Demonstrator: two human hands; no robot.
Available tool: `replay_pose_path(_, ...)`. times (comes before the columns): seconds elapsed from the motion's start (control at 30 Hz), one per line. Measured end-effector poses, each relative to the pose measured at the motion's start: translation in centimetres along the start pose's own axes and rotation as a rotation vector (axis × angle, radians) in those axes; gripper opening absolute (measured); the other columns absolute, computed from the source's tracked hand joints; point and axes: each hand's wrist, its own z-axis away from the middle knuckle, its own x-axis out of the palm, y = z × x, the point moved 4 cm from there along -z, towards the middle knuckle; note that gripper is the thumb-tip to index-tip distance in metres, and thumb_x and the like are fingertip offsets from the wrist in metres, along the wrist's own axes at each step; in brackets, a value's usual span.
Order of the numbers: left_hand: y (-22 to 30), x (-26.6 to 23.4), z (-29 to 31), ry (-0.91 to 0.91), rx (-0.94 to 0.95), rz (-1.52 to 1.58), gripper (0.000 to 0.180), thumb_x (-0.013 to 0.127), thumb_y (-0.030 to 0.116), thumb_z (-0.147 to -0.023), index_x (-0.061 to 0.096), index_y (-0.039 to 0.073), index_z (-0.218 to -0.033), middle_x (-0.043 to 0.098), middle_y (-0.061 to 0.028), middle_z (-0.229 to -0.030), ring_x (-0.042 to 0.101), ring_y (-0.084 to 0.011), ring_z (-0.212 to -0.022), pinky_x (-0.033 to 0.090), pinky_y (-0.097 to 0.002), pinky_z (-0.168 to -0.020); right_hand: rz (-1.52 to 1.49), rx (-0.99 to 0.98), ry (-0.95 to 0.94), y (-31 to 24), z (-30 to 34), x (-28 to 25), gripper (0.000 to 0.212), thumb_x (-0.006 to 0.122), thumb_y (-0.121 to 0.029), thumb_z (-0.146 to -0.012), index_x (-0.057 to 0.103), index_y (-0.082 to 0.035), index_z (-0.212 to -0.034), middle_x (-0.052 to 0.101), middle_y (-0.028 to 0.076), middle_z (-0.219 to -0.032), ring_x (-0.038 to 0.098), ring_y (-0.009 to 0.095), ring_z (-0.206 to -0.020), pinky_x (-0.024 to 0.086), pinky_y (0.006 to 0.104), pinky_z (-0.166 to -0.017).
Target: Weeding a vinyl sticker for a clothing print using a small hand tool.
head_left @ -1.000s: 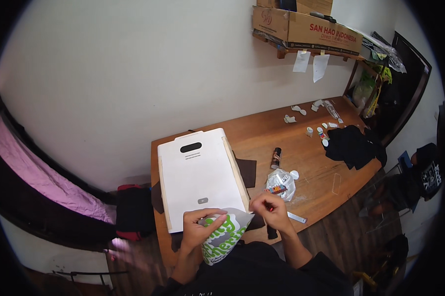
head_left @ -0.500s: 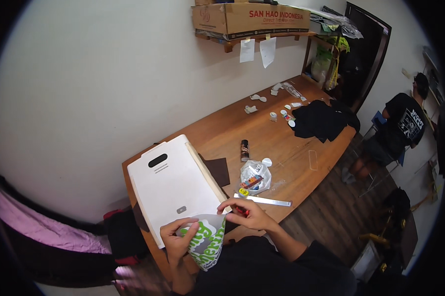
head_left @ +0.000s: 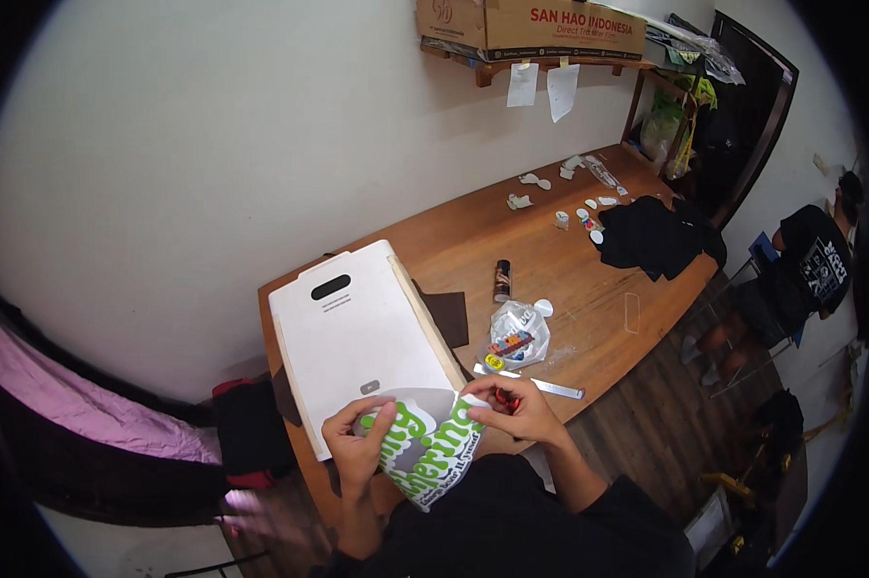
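A film sheet [head_left: 432, 470] printed with green and white lettering is stretched between my two hands, low in front of my body. My left hand [head_left: 359, 441] pinches its left side, thumb on top. On the other side, my right hand [head_left: 523, 416] grips the upper right edge between thumb and fingers. A red-handled tool [head_left: 506, 398], mostly hidden, is tucked in the right hand's fingers. Beyond the sheet lies a large white flat-topped machine [head_left: 357, 328] with a dark oval opening; the sheet's far edge overlaps its near end in view.
On the wooden table [head_left: 425, 236] are a metal ruler [head_left: 557, 389], a clear plastic bag [head_left: 519, 332], a dark spray can [head_left: 503, 279], film scraps [head_left: 535, 181] and black cloth [head_left: 646, 236]. A cardboard box [head_left: 559, 34] sits on a wall shelf. Another person [head_left: 800, 260] sits far right.
The film sheet has been spread wider, showing more lettering, as my right hand moved right and turned with its edge. The whole view has shifted a little.
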Motion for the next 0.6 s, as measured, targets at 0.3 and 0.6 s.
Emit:
replay_pose_path(0.3, -0.2, -0.3, -0.4, 0.048, 0.026, 0.003, 0.012, 0.073, 0.003, -0.081, 0.069, -0.005, -0.089, 0.068, -0.0063, -0.079, 0.06, -0.0078, -0.072, 0.047, -0.02, -0.067, -0.064, 0.068, -0.018, -0.1, 0.1, -0.8, 0.032, 0.07, 0.002, -0.083, 0.06, 0.007, -0.112, 0.067, 0.009, -0.097, 0.063, 0.01, -0.085, 0.052, 0.0199, -0.072)
replay_pose_path(0.6, -0.1, -0.4, -0.5, 0.056, 0.02, 0.001, 0.012, 0.072, 0.001, -0.081, 0.069, -0.005, -0.09, 0.069, -0.0071, -0.08, 0.061, -0.0088, -0.073, 0.048, -0.0205, -0.068, 0.006, -0.021, 0.008, -1.3, -0.9, -0.6, 0.038, 0.071, -0.004, -0.083, 0.062, -0.002, -0.119, 0.057, -0.005, -0.071, 0.04, -0.001, -0.058, 0.027, 0.0168, -0.051)
